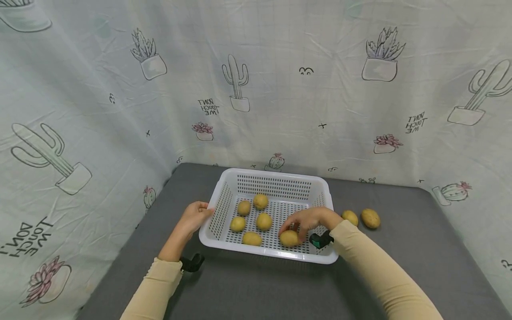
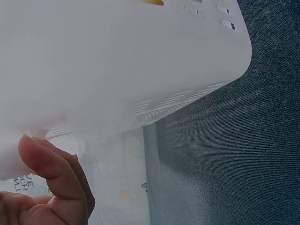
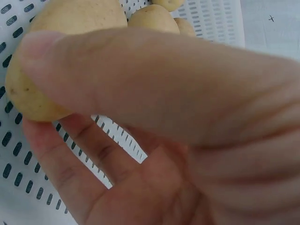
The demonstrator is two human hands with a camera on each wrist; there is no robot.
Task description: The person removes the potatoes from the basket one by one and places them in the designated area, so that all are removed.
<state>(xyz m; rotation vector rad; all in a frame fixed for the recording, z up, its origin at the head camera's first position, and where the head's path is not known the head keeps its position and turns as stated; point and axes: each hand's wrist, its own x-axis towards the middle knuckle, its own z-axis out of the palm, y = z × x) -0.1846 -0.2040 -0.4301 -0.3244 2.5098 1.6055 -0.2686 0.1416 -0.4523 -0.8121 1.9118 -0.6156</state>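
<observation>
A white perforated plastic basket (image 1: 264, 251) stands on the grey table, with several yellow potatoes spread over its floor, such as one potato (image 1: 264, 221) near the middle. At the basket's left end my left hand (image 1: 195, 217) grips the rim between thumb and fingers; in the left wrist view the curled fingers (image 2: 56, 168) lie at the basket's edge. Inside the basket's front right part, my right hand (image 1: 307, 218) holds a potato (image 1: 290, 239) low over the perforated floor. The right wrist view shows the thumb (image 3: 108, 79) across this potato (image 3: 40, 101), with fingers beneath.
Two more potatoes lie on the table just right of the basket, one potato (image 1: 350, 217) partly behind the right forearm and another potato (image 1: 370, 218) farther right. A cactus-print curtain (image 1: 280, 89) hangs behind the table (image 1: 256, 289) and along its sides.
</observation>
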